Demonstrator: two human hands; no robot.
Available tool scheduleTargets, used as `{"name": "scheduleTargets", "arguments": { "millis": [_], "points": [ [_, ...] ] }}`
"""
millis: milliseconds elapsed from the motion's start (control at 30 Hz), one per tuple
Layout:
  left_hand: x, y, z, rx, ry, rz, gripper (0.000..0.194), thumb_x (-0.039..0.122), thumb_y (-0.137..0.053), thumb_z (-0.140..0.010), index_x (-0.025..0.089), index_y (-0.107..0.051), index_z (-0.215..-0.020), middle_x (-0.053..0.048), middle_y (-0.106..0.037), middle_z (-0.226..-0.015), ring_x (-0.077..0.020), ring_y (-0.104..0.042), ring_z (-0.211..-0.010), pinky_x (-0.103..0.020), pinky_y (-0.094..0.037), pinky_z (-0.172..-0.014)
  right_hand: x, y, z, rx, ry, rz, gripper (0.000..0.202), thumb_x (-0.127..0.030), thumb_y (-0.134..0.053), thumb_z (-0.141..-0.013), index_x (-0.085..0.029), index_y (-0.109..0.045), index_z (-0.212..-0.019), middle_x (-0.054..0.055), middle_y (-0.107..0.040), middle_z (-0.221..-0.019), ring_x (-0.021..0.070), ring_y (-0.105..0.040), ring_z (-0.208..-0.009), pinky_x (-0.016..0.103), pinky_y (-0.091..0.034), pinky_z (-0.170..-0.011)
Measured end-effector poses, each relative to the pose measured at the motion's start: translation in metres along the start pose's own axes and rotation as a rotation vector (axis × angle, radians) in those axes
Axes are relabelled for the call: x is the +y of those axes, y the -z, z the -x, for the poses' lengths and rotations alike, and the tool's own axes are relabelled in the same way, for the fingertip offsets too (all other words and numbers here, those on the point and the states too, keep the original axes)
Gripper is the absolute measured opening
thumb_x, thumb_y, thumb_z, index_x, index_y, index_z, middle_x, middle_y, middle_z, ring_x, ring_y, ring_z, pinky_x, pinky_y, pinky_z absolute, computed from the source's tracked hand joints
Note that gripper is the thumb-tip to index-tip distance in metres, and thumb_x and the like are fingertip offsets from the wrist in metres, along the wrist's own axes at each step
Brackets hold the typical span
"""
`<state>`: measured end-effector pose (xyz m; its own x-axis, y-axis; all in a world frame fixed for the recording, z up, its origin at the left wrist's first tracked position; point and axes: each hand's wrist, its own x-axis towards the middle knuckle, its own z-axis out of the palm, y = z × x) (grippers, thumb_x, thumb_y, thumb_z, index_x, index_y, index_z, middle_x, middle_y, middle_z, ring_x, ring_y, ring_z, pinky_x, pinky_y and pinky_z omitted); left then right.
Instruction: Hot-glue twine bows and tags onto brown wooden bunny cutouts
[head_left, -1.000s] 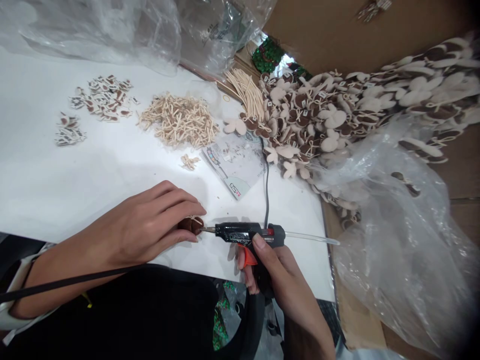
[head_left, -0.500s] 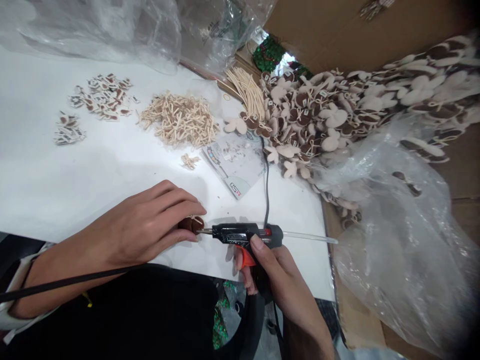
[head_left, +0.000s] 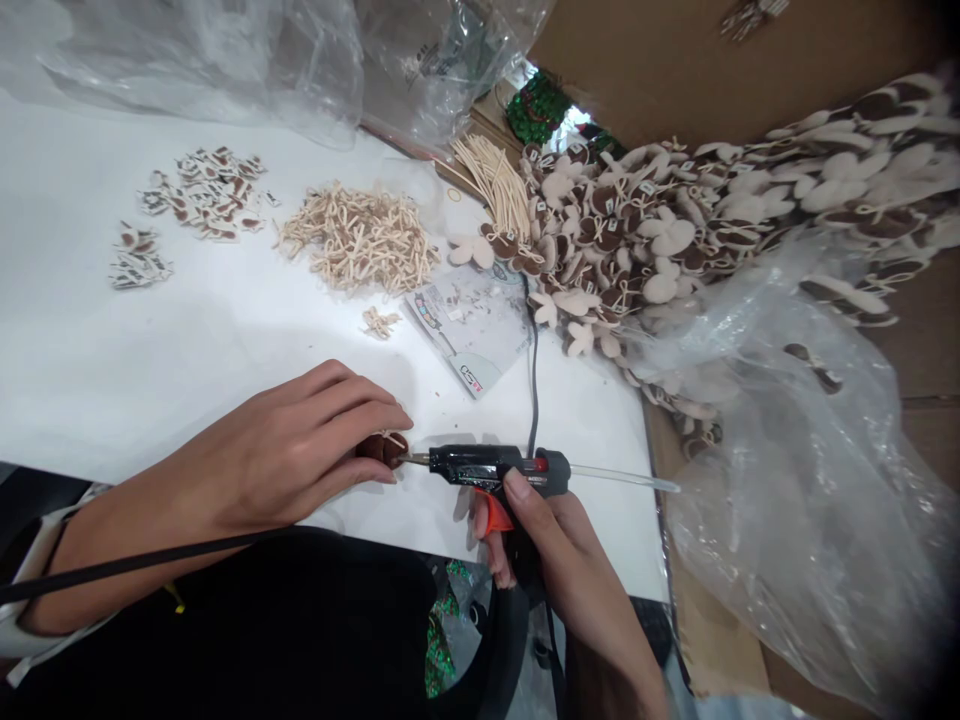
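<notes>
Under the fingers of my left hand (head_left: 307, 440) is a small brown felt piece (head_left: 393, 449) with a cream cord loop on it; most of it is hidden by the hand. My right hand (head_left: 547, 530) grips a black glue gun (head_left: 480, 466) with an orange trigger (head_left: 498, 514). The gun's metal nozzle is at the right edge of the brown piece, touching it or very close. A clear glue stick (head_left: 622, 477) juts out of the gun's back end.
Beyond my hands lie a pile of cream cord loops (head_left: 360, 240), small brown-and-white tags (head_left: 217, 190) and a printed plastic packet (head_left: 472, 330). Brown and cream felt pieces (head_left: 600, 230) heap up at the right, beside a clear plastic bag (head_left: 795, 470). The gun's cable (head_left: 535, 380) crosses the table.
The glue gun has shifted slightly to the right, drawing its nozzle back a little across the brown piece. My left hand stays where it was.
</notes>
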<state>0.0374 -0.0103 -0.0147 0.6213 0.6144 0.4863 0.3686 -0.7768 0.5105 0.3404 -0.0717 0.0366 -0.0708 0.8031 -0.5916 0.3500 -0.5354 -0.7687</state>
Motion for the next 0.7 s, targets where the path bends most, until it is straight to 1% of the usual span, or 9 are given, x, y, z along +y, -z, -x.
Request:
{"name": "scheduleTargets", "arguments": {
  "millis": [100, 267, 433, 567, 700],
  "points": [
    [-0.0006, 0.0001, 0.0, 0.004, -0.002, 0.005, 0.023, 0.032, -0.057, -0.126, 0.015, -0.069, -0.136, -0.013, -0.085, -0.129, -0.0259, -0.076, -0.113, -0.039, -0.061, -0.096, -0.0008, 0.0001, -0.0004, -0.005, -0.003, -0.003, 0.087, -0.101, -0.067, -0.098, -0.019, -0.08, -0.071, 0.004, -0.068, -0.056, 0.017, -0.059, -0.051, 0.03, -0.045, -0.054],
    [-0.0008, -0.0002, 0.0006, 0.0, 0.004, 0.007, 0.023, 0.032, -0.057, -0.126, 0.015, -0.069, -0.137, -0.012, -0.085, -0.129, -0.0257, -0.076, -0.113, -0.038, -0.061, -0.097, -0.0006, 0.0006, 0.0005, -0.004, 0.003, 0.002, 0.089, -0.101, -0.065, -0.099, -0.02, -0.076, -0.063, 0.004, -0.066, -0.054, 0.017, -0.06, -0.051, 0.031, -0.045, -0.055],
    [-0.0007, 0.0004, 0.0009, -0.008, 0.013, 0.013, 0.022, 0.032, -0.058, -0.126, 0.016, -0.07, -0.136, -0.012, -0.085, -0.13, -0.0266, -0.077, -0.115, -0.04, -0.061, -0.097, 0.0023, -0.0006, 0.0022, 0.016, 0.005, -0.029, 0.085, -0.098, -0.068, -0.1, -0.019, -0.081, -0.071, 0.005, -0.07, -0.058, 0.0174, -0.062, -0.053, 0.03, -0.045, -0.055],
    [-0.0004, 0.0, 0.0011, -0.01, 0.015, 0.022, 0.021, 0.031, -0.059, -0.126, 0.017, -0.071, -0.135, -0.012, -0.085, -0.13, -0.0261, -0.077, -0.115, -0.04, -0.061, -0.097, 0.0014, -0.0002, 0.0013, 0.003, 0.003, -0.019, 0.088, -0.1, -0.067, -0.099, -0.019, -0.077, -0.064, 0.005, -0.067, -0.054, 0.016, -0.06, -0.051, 0.029, -0.045, -0.055],
    [0.0006, -0.0017, 0.0022, 0.0, 0.034, 0.029, 0.022, 0.032, -0.059, -0.126, 0.017, -0.071, -0.136, -0.011, -0.084, -0.13, -0.0263, -0.076, -0.116, -0.041, -0.06, -0.097, -0.0006, 0.0001, 0.001, 0.015, -0.007, -0.009, 0.089, -0.102, -0.068, -0.097, -0.019, -0.08, -0.068, 0.005, -0.068, -0.056, 0.0162, -0.061, -0.051, 0.028, -0.045, -0.054]
  ]
}}
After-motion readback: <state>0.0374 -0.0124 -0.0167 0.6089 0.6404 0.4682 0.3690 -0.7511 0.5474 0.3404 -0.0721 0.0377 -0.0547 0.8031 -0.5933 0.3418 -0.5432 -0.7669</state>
